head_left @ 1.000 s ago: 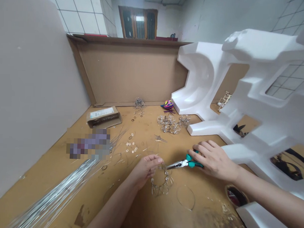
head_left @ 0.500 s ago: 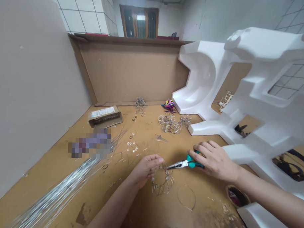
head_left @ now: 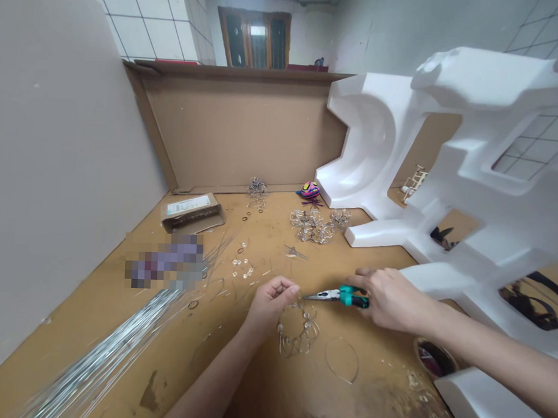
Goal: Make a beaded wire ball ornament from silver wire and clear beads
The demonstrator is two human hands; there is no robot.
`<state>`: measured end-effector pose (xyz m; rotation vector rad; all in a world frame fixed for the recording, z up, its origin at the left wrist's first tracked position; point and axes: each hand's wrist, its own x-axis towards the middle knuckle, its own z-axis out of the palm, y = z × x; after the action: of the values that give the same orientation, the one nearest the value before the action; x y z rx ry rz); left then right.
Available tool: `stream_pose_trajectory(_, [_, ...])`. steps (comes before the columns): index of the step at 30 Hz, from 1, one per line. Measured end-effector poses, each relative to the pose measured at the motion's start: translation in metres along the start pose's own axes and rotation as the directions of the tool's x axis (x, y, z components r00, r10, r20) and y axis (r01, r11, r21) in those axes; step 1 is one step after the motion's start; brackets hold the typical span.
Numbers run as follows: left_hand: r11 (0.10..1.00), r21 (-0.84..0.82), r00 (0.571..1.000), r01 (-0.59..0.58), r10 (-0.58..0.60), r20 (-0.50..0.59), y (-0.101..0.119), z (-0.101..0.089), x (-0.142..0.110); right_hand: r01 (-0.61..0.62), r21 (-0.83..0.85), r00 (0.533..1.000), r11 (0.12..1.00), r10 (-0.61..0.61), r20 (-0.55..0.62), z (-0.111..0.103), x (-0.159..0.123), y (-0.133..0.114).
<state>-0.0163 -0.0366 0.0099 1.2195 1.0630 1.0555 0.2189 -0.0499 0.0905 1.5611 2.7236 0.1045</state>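
Note:
My left hand [head_left: 274, 300] is pinched closed on the top of a beaded wire ring [head_left: 306, 326], a loop of thin metal wire with clear beads and smaller wire loops around it. My right hand [head_left: 390, 298] is wrapped round needle-nose pliers [head_left: 344, 295] with teal and black handles. The pliers point left, their tips at the upper part of the ring close to my left fingertips. Whether the jaws grip the wire is too small to tell. A single curved wire [head_left: 342, 360] lies on the table just right of the ring.
Long straight wires [head_left: 118, 343] lie at left, near a small cardboard box [head_left: 194, 211]. Clear beads [head_left: 243, 269] are scattered mid-table. Beaded wire pieces [head_left: 312, 225] sit farther back. White foam packing [head_left: 377, 133] stands along the right, with a tape roll [head_left: 433, 357] by my right forearm.
The pliers have turned from a slant to nearly level, and their tips have shifted slightly up and left. My right hand has rotated with them. My left hand keeps hold of the ring.

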Motion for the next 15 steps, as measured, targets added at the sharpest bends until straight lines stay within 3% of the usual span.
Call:
stream_pose_trajectory(4, [0.998,0.051,0.995,0.027,-0.032,0.098,0.003,-0.01,0.003,-0.018,-0.007,0.999,1.0,0.017,-0.029,-0.005,-0.002,0.006])
stream_pose_trajectory(11, [0.913,0.385,0.932,-0.135,-0.015,0.362,0.016,-0.017,-0.005,0.043,-0.004,0.999,0.999,-0.043,0.004,-0.01,-0.009,0.016])
stream_pose_trajectory(15, [0.871,0.462,0.935,-0.165,-0.01,0.353,0.018,-0.015,-0.006,0.104,-0.005,0.992,0.995,-0.105,-0.071,-0.012,-0.01,0.016])
